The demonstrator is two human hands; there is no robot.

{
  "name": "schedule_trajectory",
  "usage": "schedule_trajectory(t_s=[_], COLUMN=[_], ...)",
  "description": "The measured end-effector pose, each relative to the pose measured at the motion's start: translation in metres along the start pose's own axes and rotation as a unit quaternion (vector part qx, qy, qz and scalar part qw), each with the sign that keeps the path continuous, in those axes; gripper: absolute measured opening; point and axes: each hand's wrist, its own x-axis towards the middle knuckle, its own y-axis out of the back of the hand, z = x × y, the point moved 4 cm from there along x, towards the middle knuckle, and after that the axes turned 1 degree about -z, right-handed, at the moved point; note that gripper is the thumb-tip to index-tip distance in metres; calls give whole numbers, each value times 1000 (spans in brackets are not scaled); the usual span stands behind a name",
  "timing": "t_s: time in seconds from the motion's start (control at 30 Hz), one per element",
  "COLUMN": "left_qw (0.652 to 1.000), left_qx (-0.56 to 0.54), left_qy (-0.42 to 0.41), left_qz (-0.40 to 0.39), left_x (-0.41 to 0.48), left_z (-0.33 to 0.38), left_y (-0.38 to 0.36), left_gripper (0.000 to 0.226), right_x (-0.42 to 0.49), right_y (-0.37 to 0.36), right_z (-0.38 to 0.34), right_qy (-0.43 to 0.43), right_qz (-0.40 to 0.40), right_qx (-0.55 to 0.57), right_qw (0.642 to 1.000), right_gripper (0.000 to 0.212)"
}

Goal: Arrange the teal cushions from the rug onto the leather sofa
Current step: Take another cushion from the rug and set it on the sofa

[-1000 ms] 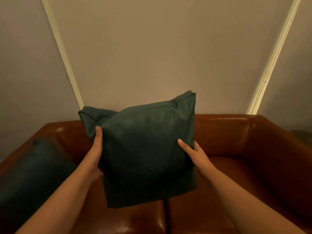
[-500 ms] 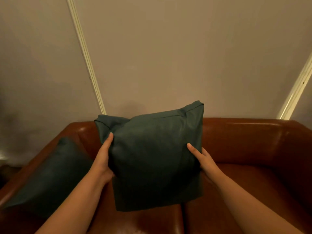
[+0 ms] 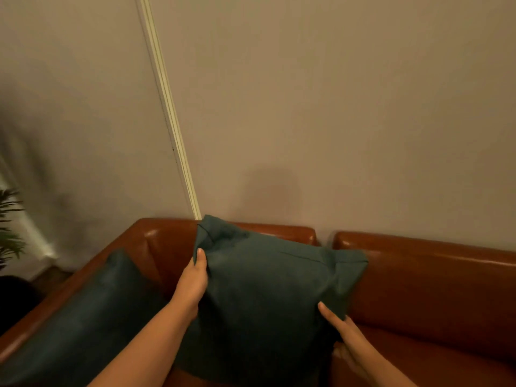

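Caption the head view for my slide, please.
Left hand and right hand grip a teal cushion upright before the leather sofa backrest; a second cushion leans at its left end.

I take this for the living room of a home. A brown leather sofa (image 3: pixel 418 277) with glossy, padded back sections stands right against a plain beige wall (image 3: pixel 349 107). It is dressed with soft furnishings: one teal cushion (image 3: pixel 265 291) upright in front of the backrest, and a second teal cushion (image 3: pixel 92 311) leaning in the left corner by the armrest. A thin white moulding strip (image 3: pixel 167 107) runs up the wall. At the far left edge I see the green fronds of a houseplant (image 3: pixel 8 236). The light is warm and dim.
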Motion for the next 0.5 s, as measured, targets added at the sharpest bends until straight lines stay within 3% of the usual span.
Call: schedule_trajectory(t_s=[0.13, 0.23, 0.33, 0.4, 0.43, 0.5], left_qw=[995, 987, 977, 972, 968, 955], left_qx=[58, 109, 157, 204, 230, 283], left_qy=[-66, -108, -138, -116, -103, -89], left_qz=[40, 46, 40, 22, 10, -21], left_x=[23, 35, 50, 64, 70, 82], left_z=[15, 22, 18, 11, 6, -3], left_y=[-4, -11, -19, -24, -26, -30], left_gripper=[50, 46, 41, 44, 44, 44], right_x=[32, 50, 61, 63, 66, 75], right_y=[-15, -23, -37, -64, -84, -133], right_z=[-7, -17, -32, -44, -53, -70], right_qy=[3, 58, 106, 115, 144, 201], right_qz=[18, 96, 229, 290, 282, 188], right_qx=[-9, -22, -189, -295, -336, -364], right_qw=[1000, 993, 949, 903, 887, 890], right_gripper=[89, 95, 117, 118, 111, 101])
